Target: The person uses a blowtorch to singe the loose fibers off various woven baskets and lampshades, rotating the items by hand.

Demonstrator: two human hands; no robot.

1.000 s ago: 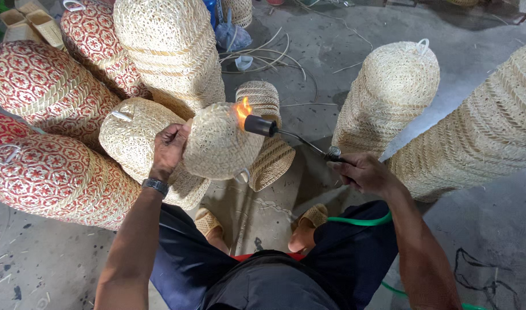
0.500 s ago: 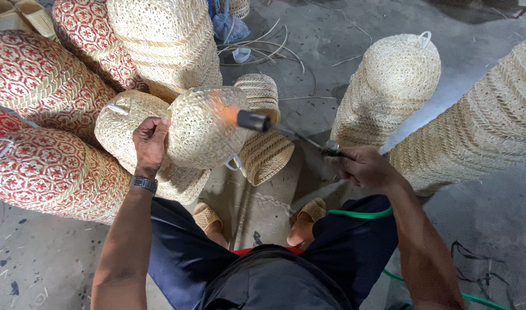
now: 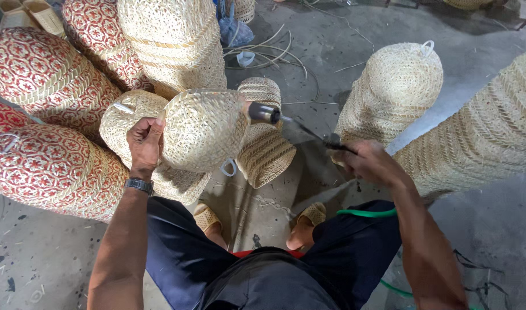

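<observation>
Left hand (image 3: 143, 143) grips the woven basket (image 3: 203, 129); right hand (image 3: 371, 162) clenches a torch (image 3: 297, 127), seemingly unlit

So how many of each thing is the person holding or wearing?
basket, in the left hand: 1
torch, in the right hand: 1
watch: 1
sandals: 2
Total: 5
</observation>
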